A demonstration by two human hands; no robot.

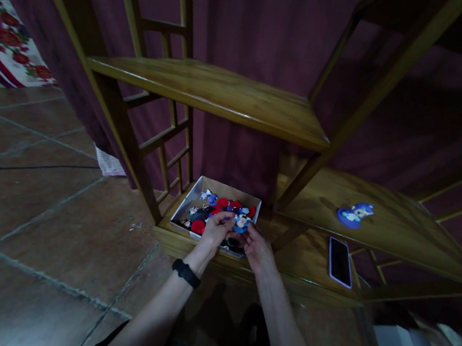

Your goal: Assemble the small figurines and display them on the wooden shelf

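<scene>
A small blue figurine [241, 223] with a pale face is held between my two hands, above the front right of an open cardboard box [186, 200]. On its left side, the fingers of my left hand [218, 227] pinch it; a black band circles that wrist. From the right, my right hand [257, 248] grips the same figurine with thumb and fingers. Several more figurines, with red, blue and black parts, lie jumbled in the box, among them a blue-and-white figurine [208, 196] at the back left. My hands cover part of the box's contents.
The box stands on the low shelf of a wooden rack, under a higher shelf board [210, 85]. On the right, a blue-purple figurine [355, 215] stands on a raised shelf, and a phone [340, 262] lies below it. A cable [25, 167] crosses the tiled floor.
</scene>
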